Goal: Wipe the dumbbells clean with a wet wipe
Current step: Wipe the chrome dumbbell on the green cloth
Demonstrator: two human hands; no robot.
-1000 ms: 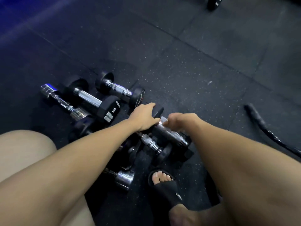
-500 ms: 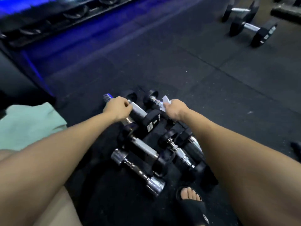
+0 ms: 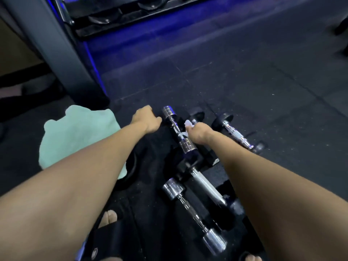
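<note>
On the floor (image 3: 244, 76) by the rack (image 3: 62, 59), the right hand (image 3: 197, 132), clenched on the wipe (image 3: 188, 123), has shifted from a black dumbbell to the chrome dumbbell (image 3: 178, 131). The left hand (image 3: 146, 118), closed, now rests beside it, so another dumbbell seems begun.

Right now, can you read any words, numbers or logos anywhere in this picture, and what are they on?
Nothing here can be read.
White label on the black dumbbell head: too blurred to read.
Small round emblem on the black slide sandal: blurred, no letters can be told.
Chrome dumbbells, green towel, white wipe in the right hand: no text shows.
</note>
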